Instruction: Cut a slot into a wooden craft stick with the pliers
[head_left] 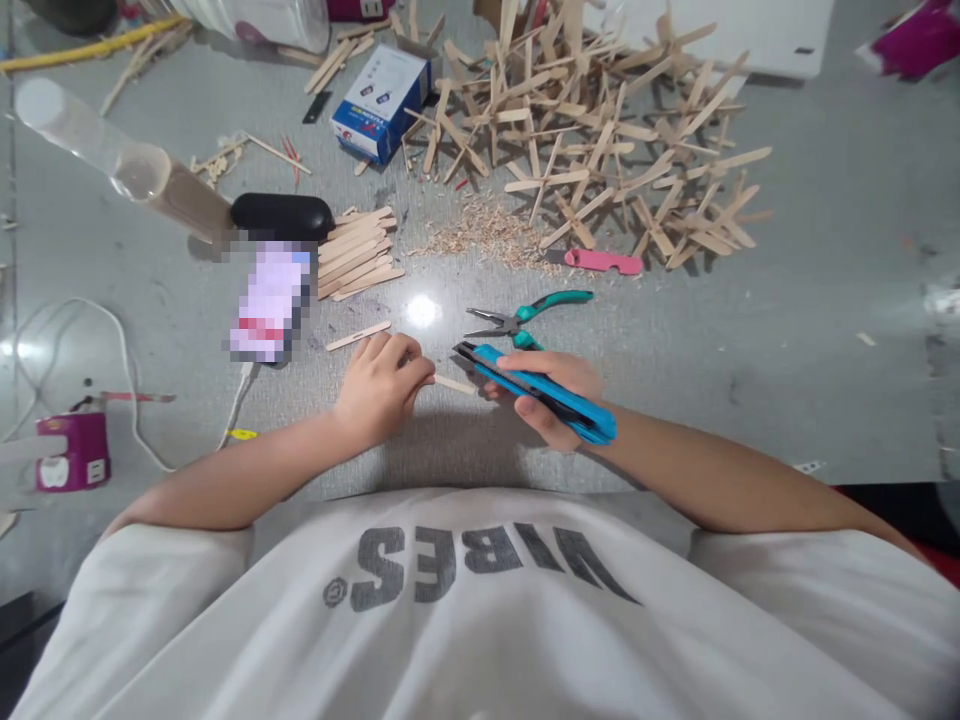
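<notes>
My left hand (384,385) pinches a short wooden stick (454,384) that points right over the grey table (675,350). My right hand (551,390) is wrapped round a blue utility knife (551,392), its tip aimed up and left, near the stick's free end. Another wooden stick (358,335) with a slot in it lies just above my left hand. Pliers (517,318) with green handles rest open beyond my right hand. A stack of flat sticks (360,255) lies farther off, beside the phone.
Assembled crossed sticks (577,120) are heaped at the back. Wood shavings (487,235), a pink folding knife (604,262), a blue-white box (382,105), a black case (281,215), a phone (271,300) with its cable, and a clear bottle (142,175) surround the work area.
</notes>
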